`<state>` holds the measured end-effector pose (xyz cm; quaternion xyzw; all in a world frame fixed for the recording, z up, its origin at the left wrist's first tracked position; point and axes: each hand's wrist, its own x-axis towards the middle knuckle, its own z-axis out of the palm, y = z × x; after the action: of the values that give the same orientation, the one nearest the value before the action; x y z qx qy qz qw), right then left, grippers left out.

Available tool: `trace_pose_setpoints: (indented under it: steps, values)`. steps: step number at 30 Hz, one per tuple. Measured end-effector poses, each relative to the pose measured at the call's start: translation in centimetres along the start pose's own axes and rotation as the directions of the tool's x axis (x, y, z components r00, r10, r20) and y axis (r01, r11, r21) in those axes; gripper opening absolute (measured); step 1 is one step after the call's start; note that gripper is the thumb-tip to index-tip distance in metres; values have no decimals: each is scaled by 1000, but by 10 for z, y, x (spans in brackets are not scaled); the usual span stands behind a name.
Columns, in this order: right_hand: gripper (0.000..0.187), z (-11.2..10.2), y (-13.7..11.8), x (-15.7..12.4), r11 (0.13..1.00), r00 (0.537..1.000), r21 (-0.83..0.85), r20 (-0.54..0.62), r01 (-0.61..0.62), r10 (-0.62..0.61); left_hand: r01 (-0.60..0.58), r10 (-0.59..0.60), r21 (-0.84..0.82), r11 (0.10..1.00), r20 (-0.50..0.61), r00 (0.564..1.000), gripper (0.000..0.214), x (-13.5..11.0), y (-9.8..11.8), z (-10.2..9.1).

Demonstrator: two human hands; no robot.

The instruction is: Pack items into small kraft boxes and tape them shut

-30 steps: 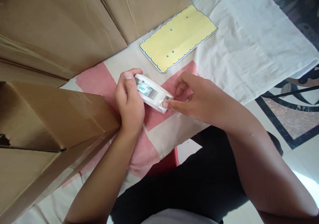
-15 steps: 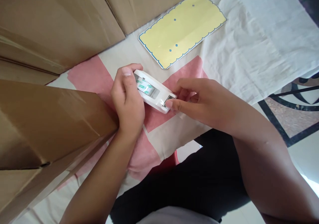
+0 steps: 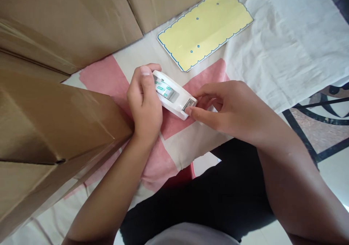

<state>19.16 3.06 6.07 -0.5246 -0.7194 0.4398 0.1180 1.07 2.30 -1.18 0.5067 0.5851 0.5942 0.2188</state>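
Observation:
A slim white plastic case (image 3: 178,106) with rounded ends is held at a slant above the pink and cream cloth. Through its long window shows white material printed in green; a smaller dark-framed opening sits at its right end. My left hand (image 3: 145,101) is closed around the case's left end, the thumb lying along its edge. At the other end, my right hand (image 3: 225,105) pinches the case, its thumb by the small opening and its curled fingers behind, partly hidden. Whether the right fingers grip anything smaller cannot be seen.
A yellow card (image 3: 205,30) with a blue scalloped border lies beyond the hands on the cloth (image 3: 185,148). Cardboard boxes (image 3: 68,19) stand along the back, and another box (image 3: 62,117) is close to my left forearm. Patterned floor (image 3: 324,125) shows at the right.
The whole view has shifted slightly, so hands and case appear a little farther right and higher. Both hands keep their hold on the case; the right thumb remains by the small opening.

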Motion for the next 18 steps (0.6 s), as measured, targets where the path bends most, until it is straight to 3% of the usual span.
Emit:
trace_pose_setpoints:
  steps: [5,18]
  values:
    - [6,5,-10,-3,983,988,-157,-105,93,-110,5,-5,-27,1000,3,1000,48,0,-1,0]
    - [7,6,-21,-3,865,958,-447,-62,225,-281,129,-124,-90,987,60,990,42,0,-4,-4]
